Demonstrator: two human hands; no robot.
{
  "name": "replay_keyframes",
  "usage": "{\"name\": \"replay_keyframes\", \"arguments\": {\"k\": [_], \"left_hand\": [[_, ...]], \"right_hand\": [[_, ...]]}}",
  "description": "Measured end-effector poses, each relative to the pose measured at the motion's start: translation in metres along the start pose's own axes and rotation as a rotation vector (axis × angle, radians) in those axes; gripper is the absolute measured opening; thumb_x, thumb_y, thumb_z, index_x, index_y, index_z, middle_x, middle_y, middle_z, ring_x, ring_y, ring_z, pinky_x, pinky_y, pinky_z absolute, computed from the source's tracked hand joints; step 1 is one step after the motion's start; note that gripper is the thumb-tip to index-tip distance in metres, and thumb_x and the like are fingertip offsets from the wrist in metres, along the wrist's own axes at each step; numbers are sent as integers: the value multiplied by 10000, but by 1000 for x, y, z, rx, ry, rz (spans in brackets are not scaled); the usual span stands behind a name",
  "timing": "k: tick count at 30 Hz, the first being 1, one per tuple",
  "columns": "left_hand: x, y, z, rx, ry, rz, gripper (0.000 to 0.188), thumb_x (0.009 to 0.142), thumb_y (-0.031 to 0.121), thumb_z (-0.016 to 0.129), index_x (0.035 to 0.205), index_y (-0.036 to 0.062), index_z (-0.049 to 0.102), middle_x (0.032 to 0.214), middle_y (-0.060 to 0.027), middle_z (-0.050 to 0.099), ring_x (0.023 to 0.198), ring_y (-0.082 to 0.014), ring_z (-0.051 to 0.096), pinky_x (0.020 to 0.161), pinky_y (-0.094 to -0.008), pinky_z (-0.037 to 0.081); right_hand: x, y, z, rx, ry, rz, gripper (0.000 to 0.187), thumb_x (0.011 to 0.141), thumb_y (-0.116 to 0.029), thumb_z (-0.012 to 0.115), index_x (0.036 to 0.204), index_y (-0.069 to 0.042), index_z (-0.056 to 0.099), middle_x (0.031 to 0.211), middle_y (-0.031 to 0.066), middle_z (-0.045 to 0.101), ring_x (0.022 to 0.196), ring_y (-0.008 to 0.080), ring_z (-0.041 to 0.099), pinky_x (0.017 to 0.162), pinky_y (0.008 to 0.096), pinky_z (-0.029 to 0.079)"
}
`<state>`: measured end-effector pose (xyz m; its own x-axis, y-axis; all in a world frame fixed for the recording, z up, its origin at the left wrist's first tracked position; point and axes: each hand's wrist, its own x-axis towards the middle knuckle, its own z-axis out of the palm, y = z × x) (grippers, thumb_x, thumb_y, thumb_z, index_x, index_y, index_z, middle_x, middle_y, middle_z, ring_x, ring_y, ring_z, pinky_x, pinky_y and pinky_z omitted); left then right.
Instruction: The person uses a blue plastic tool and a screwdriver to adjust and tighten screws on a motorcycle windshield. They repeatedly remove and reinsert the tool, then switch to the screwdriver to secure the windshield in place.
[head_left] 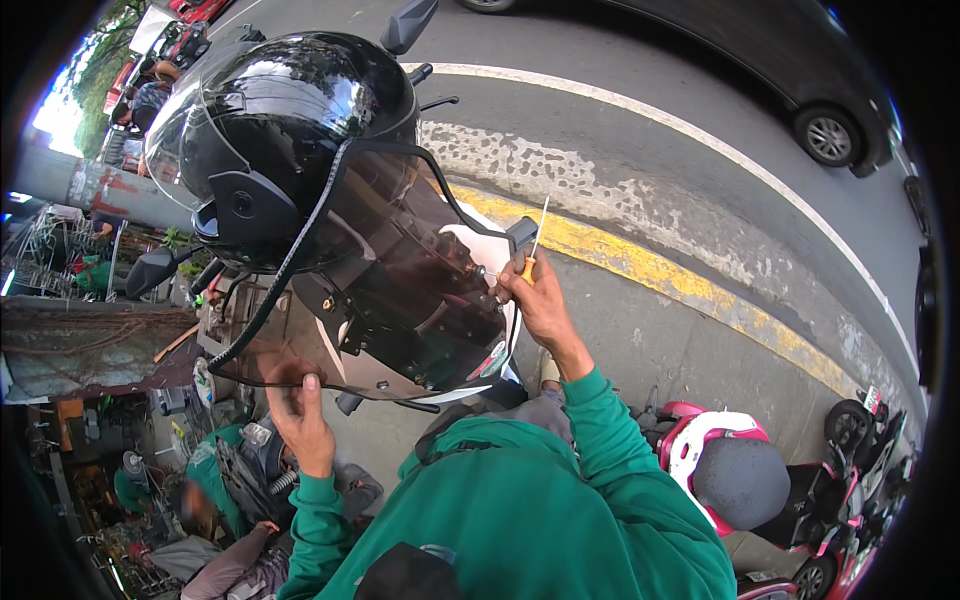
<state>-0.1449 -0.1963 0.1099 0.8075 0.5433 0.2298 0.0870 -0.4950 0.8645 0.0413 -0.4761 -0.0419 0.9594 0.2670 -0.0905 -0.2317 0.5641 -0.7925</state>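
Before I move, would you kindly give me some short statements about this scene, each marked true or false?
1. The right hand holds a screwdriver. True.
2. The left hand grips the black motorcycle helmet. False: it is at the edge of the tinted windshield.
3. A dark car is on the road. True.
4. Both sleeves are red. False: they are green.

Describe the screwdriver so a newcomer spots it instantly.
Find the glossy black helmet at upper left, then the tinted windshield at its lower right. By the windshield's right edge, the right grip holds the screwdriver. Its thin, pale, upward shaft and orange-yellow handle set it apart from the dark windshield.
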Motion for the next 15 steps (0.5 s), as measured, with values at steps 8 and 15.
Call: {"name": "replay_keyframes", "arguments": {"k": [8, 15], "left_hand": [[-3, 4, -3, 79, 7, -15, 351, 1050, 223, 699, 1311, 0, 625, 1128, -43, 650, 913, -105, 558, 825, -260, 478], [-4, -1, -2, 55, 14, 1, 391, 1050, 222, 704, 1332, -31, 605, 1102, -73, 633, 886, -116, 573, 783, -278, 539]], "right_hand": [[1, -8, 6, -115, 5, 6, 227, 1008, -24, 644, 1088, -49, 433, 816, 30, 559, 688, 132, 604, 694, 341, 584], [-4, -36, 23, 116, 91, 367, 194, 1038, -52, 605, 1069, -74, 415, 851, 54, 558, 695, 158, 562, 678, 386, 590]]}}
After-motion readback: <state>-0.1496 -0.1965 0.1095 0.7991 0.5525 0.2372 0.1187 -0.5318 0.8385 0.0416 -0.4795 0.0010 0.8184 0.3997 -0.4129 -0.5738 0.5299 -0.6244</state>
